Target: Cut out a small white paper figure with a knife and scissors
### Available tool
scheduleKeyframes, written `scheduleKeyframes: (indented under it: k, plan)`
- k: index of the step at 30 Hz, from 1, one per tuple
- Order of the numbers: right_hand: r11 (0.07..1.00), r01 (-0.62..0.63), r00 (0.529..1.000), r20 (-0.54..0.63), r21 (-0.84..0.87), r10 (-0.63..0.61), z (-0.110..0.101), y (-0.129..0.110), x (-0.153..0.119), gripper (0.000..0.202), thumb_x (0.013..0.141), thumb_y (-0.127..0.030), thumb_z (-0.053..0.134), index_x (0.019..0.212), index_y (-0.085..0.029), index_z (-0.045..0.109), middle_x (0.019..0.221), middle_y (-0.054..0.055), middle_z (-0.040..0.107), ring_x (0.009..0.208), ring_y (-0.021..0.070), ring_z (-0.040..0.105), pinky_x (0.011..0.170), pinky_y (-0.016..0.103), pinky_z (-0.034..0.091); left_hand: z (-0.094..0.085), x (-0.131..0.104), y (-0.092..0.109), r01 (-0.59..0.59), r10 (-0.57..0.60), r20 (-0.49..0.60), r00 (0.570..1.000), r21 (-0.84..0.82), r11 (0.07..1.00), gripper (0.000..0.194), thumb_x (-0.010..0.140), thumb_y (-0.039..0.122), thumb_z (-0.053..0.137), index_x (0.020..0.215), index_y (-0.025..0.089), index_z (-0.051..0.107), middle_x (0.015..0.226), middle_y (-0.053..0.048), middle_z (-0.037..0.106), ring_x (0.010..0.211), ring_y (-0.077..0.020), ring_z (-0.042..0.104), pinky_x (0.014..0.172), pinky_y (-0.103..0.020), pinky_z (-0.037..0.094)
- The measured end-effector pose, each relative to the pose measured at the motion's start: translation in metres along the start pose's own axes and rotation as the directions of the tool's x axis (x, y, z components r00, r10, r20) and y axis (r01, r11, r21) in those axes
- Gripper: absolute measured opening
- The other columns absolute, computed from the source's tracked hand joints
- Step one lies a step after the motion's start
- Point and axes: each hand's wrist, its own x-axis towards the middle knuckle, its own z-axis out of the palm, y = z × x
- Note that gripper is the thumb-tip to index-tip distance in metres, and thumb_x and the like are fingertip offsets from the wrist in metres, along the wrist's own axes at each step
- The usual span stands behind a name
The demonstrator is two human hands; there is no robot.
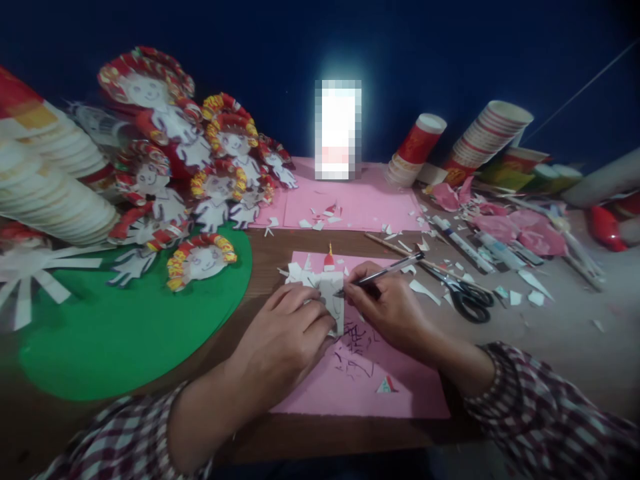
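Observation:
In the middle of the view, my right hand (383,303) is closed round a pen (390,270), its tip touching a small white piece of paper (334,300). Thin dark lines show on that piece. My left hand (297,327) rests with curled fingers over the left part of the paper, holding it down and hiding some of it. Beneath both lies a pink sheet (400,380) with dark handwriting, partly covered by my hands. A small red and yellow scrap (329,260) and white cuttings lie just beyond my fingers.
Paper-cup figures with drawn faces (207,263) crowd the left, some on a green mat (125,333). Scissors (467,297), markers (463,243) and crumpled pink paper (525,230) lie at right. Stacked cups (490,133) stand behind. A pixelated bright screen (337,127) is at the back.

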Motion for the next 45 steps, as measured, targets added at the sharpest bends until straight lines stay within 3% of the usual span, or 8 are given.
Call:
scheduleKeyframes:
  k: [14, 45]
  plan:
    - [1.0, -0.009, 1.0, 0.007, -0.019, 0.009, -0.0003, -0.0009, 0.0002, 0.019, 0.091, -0.028, 0.053, 0.077, -0.017, 0.057, 0.076, 0.001, 0.061, 0.066, 0.0127, 0.055, 0.061, 0.026, 0.041, -0.0008, 0.0004, 0.0003, 0.0, 0.0, -0.003, 1.0, 0.001, 1.0, 0.018, 0.092, 0.025, 0.053, 0.099, 0.016, 0.066, 0.092, -0.006, 0.067, 0.103, -0.0252, 0.054, 0.095, -0.047, 0.043]
    - [0.998, -0.047, 0.998, 0.044, 0.038, 0.045, -0.0017, -0.0074, -0.0006, 0.013, 0.088, -0.024, 0.052, 0.079, -0.017, 0.057, 0.062, -0.004, 0.052, 0.054, 0.0088, 0.047, 0.053, 0.024, 0.037, 0.0007, 0.0014, -0.0006, 0.001, -0.001, -0.009, 1.0, 0.006, 1.0, 0.016, 0.091, 0.025, 0.055, 0.097, 0.016, 0.067, 0.09, -0.005, 0.068, 0.102, -0.0255, 0.055, 0.094, -0.048, 0.044]
